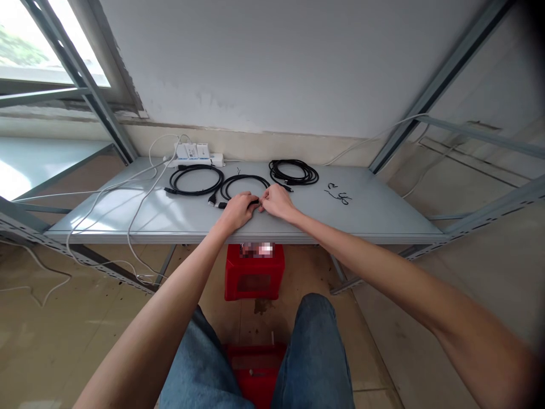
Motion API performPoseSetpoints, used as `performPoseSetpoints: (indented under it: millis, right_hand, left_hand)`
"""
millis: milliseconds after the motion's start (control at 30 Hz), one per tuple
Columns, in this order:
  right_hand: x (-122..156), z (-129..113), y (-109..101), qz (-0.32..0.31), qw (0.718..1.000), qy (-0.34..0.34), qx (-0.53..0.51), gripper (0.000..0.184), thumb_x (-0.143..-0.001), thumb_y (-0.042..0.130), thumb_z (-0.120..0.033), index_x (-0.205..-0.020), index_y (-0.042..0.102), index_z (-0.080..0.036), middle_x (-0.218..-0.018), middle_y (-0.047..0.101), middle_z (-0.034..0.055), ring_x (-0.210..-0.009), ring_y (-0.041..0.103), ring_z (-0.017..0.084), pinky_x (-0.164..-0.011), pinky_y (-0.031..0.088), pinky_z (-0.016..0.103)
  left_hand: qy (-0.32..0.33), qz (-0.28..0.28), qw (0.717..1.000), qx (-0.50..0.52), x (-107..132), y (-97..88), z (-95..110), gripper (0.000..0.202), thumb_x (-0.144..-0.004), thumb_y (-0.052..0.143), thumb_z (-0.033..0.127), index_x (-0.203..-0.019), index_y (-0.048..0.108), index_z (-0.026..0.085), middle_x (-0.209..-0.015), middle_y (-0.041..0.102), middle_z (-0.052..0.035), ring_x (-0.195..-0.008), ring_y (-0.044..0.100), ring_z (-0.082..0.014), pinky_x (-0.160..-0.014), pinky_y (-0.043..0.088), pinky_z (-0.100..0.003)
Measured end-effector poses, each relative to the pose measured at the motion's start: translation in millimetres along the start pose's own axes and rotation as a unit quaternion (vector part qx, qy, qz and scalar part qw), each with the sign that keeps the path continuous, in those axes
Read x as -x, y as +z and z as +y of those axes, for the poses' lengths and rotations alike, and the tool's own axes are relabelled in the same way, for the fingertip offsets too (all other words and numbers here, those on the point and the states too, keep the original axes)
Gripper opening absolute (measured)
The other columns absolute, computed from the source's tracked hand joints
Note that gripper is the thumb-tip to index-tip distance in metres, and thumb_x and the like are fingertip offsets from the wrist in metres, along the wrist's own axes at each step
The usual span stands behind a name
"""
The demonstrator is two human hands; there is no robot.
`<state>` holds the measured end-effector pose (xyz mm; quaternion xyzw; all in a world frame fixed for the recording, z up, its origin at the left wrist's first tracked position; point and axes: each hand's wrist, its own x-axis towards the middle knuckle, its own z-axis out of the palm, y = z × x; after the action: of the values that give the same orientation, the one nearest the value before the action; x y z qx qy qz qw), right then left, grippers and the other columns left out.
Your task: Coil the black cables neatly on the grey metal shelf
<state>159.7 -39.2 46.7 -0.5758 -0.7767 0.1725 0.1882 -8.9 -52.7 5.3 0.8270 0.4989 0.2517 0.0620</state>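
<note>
My left hand (pixel 239 211) is closed on the near side of the middle coiled black cable (pixel 244 177), which lies on the grey shelf. Against its fingertips, my right hand (pixel 276 201) makes a pinch at the same cable; what sits between those fingers is too small to make out. The plug ends (pixel 213 199) of this cable stick out left of my left hand. Another coiled black cable (pixel 196 180) rests to the left, and a thicker black coil (pixel 293 171) lies behind my right hand. Several thin black ties (pixel 340 196) are scattered to the right.
A white power strip (pixel 217 160) with white adapters (pixel 192 150) stands against the wall. White cords (pixel 140 199) hang over the shelf's front left. Metal posts (pixel 438 62) frame the grey shelf (pixel 383 218). Below it stands a red stool (pixel 255 272).
</note>
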Motion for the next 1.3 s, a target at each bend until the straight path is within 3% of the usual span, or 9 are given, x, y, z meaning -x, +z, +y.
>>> performPoseSetpoints:
  millis: [133, 200, 500, 700, 767, 867, 1000, 1133, 1300]
  right_hand:
    - [-4.8, -2.0, -5.4, -0.087, 0.955, 0.147, -0.241, 0.019, -0.096, 0.064, -0.012, -0.077, 0.067, -0.014, -0.094, 0.082, 0.0143, -0.062, 0.069, 0.013, -0.049, 0.042, 0.021]
    - [-3.8, -0.7, -8.8, -0.108, 0.93, 0.17, -0.306, 0.018, -0.096, 0.066, -0.012, -0.078, 0.068, -0.012, -0.096, 0.083, 0.0158, -0.057, 0.066, 0.01, -0.043, 0.035, 0.019]
    - [-8.1, 20.5, -4.4, -0.147, 0.87, 0.153, -0.446, 0.014, -0.095, 0.072, -0.011, -0.082, 0.07, -0.011, -0.096, 0.083, 0.014, -0.051, 0.063, 0.007, -0.041, 0.039, 0.015]
    - [-5.8, 24.3, -1.7, -0.162, 0.885, 0.093, -0.426, 0.016, -0.094, 0.071, -0.012, -0.079, 0.07, -0.011, -0.097, 0.083, 0.0167, -0.055, 0.069, 0.011, -0.037, 0.036, 0.017]
    - [-5.3, 27.8, -1.7, -0.151, 0.907, 0.036, -0.392, 0.016, -0.094, 0.072, -0.015, -0.078, 0.068, -0.012, -0.091, 0.082, 0.015, -0.054, 0.07, 0.012, -0.038, 0.035, 0.018]
    - [-5.2, 30.7, -4.9, -0.114, 0.949, -0.061, -0.286, 0.013, -0.092, 0.07, -0.014, -0.08, 0.066, -0.015, -0.079, 0.08, 0.0084, -0.051, 0.066, 0.012, -0.05, 0.046, 0.021]
    - [-2.6, 23.5, -14.4, -0.05, 0.983, -0.179, 0.007, 0.011, -0.095, 0.06, -0.011, -0.094, 0.07, -0.015, -0.085, 0.079, 0.0076, -0.07, 0.071, 0.018, -0.067, 0.046, 0.026]
    - [2.1, 15.4, -20.1, -0.018, 0.921, -0.263, 0.286, 0.025, -0.103, 0.05, -0.013, -0.119, 0.069, -0.012, -0.102, 0.078, 0.0158, -0.09, 0.071, 0.026, -0.071, 0.039, 0.031]
    - [5.7, 17.0, -20.2, -0.008, 0.863, -0.334, 0.379, 0.034, -0.105, 0.042, -0.006, -0.13, 0.064, -0.015, -0.104, 0.076, 0.0128, -0.088, 0.069, 0.023, -0.067, 0.033, 0.031]
  left_hand:
    - [0.008, 0.004, 1.0, -0.001, -0.1, 0.2, -0.7, 0.033, -0.097, 0.049, 0.018, -0.109, 0.079, 0.021, -0.096, 0.069, -0.0102, -0.092, 0.066, -0.0269, -0.08, 0.046, -0.035]
    - [0.011, 0.005, 1.0, -0.003, -0.1, 0.5, -1.2, 0.033, -0.097, 0.049, 0.019, -0.108, 0.079, 0.021, -0.095, 0.069, -0.01, -0.09, 0.065, -0.0265, -0.077, 0.045, -0.035]
    - [0.019, 0.018, 1.0, 0.0, -0.2, 2.0, -2.1, 0.034, -0.097, 0.047, 0.018, -0.108, 0.079, 0.021, -0.094, 0.068, -0.0098, -0.09, 0.065, -0.0263, -0.077, 0.044, -0.035]
    - [0.006, 0.017, 1.0, -0.001, -1.2, 4.2, -3.3, 0.032, -0.1, 0.047, 0.022, -0.107, 0.079, 0.021, -0.096, 0.07, -0.0102, -0.091, 0.065, -0.0262, -0.078, 0.045, -0.035]
    - [0.005, 0.012, 1.0, 0.0, -1.4, 4.3, -3.1, 0.031, -0.101, 0.048, 0.024, -0.106, 0.079, 0.021, -0.095, 0.069, -0.0104, -0.091, 0.065, -0.0266, -0.078, 0.045, -0.035]
    - [0.009, 0.012, 1.0, 0.0, -1.6, 4.3, -3.0, 0.031, -0.103, 0.048, 0.027, -0.107, 0.079, 0.021, -0.095, 0.069, -0.0106, -0.092, 0.066, -0.0273, -0.078, 0.045, -0.035]
    - [0.004, 0.016, 1.0, -0.01, -1.4, 4.8, -3.2, 0.032, -0.103, 0.05, 0.027, -0.113, 0.078, 0.019, -0.097, 0.07, -0.0111, -0.094, 0.067, -0.0284, -0.08, 0.046, -0.036]
    - [-0.003, 0.011, 1.0, -0.018, -1.1, 3.9, -1.6, 0.032, -0.104, 0.049, 0.027, -0.115, 0.078, 0.019, -0.101, 0.072, -0.012, -0.097, 0.067, -0.0288, -0.085, 0.048, -0.036]
    - [-0.016, 0.007, 0.999, -0.031, -1.4, 3.0, 0.0, 0.028, -0.104, 0.051, 0.027, -0.101, 0.076, 0.016, -0.101, 0.073, -0.0136, -0.095, 0.068, -0.0289, -0.082, 0.048, -0.037]
